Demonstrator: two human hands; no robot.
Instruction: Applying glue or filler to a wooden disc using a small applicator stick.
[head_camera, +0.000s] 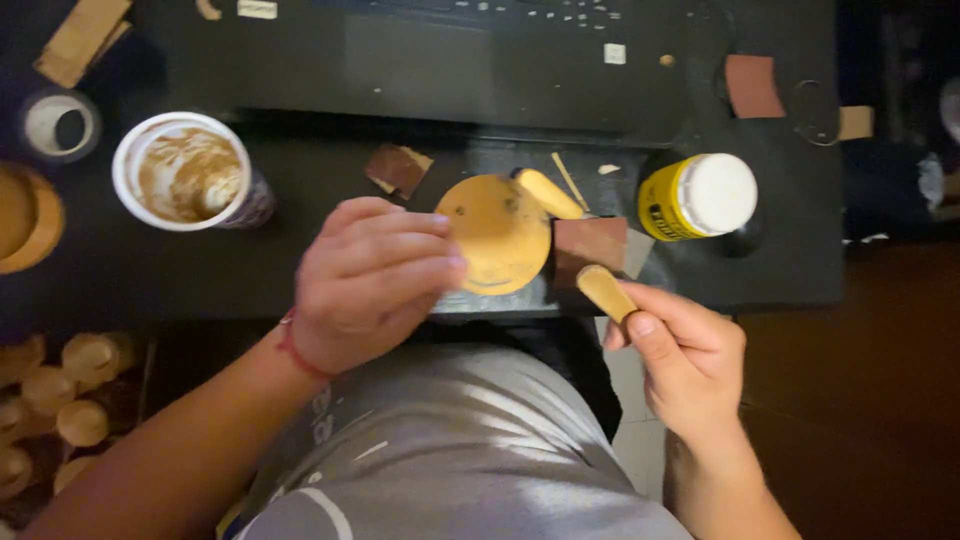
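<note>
Centrally, left hand (365, 280) gripped the round yellow lid (497, 233) by its edge, fingers closed on it, above the dark table (150, 270). Right hand (685, 360), lower right, pinched 1 small tan stick (603, 290). Yellow jar (697, 196) stood upper right; white cup (185, 172) upper left.

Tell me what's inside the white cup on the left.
The white cup shows brown residue smeared over its inner wall and bottom, with a pale patch near the right side. No tool or object stands in it; its outside wall is mostly hidden.
</note>
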